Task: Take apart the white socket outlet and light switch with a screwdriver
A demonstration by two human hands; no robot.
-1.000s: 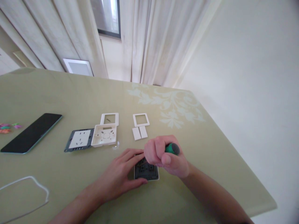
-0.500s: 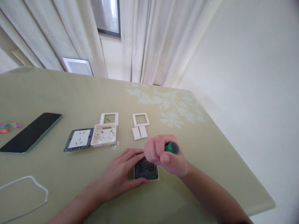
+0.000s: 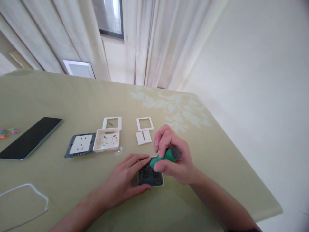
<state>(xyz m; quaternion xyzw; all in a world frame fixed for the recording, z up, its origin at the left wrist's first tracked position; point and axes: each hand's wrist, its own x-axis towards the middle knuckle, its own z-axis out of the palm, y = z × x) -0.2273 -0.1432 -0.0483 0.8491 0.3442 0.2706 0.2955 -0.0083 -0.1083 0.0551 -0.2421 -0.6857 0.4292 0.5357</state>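
The work in hand centres on a dark grey square switch unit with a white rim [image 3: 151, 178], which lies on the pale green tabletop [image 3: 72, 106] with its inner face up. The left hand [image 3: 127, 175] clasps this unit, fingers along its far left side and thumb at its near edge. Above the unit, the right hand [image 3: 182, 162] is wrapped around a green-handled screwdriver with a dark butt [image 3: 167, 155]. The screwdriver is tilted and its thin shaft slants down towards the left part of the unit; whether the tip sits in a screw is too small to tell.

As far as it shows, the unit is already uncovered: a white plastic square frame [image 3: 138, 124] and two white rectangular plates [image 3: 140, 138] [image 3: 147, 136] lie beyond it, not fitted. The screwdriver work on it seems unfinished.

To the left of the unit and a little beyond, a dark-edged socket panel with a white face [image 3: 81, 144] lies apart from the dark unit, beside an open white plastic box [image 3: 106, 149]. Behind that box lies a second white frame [image 3: 105, 123], also unfitted.
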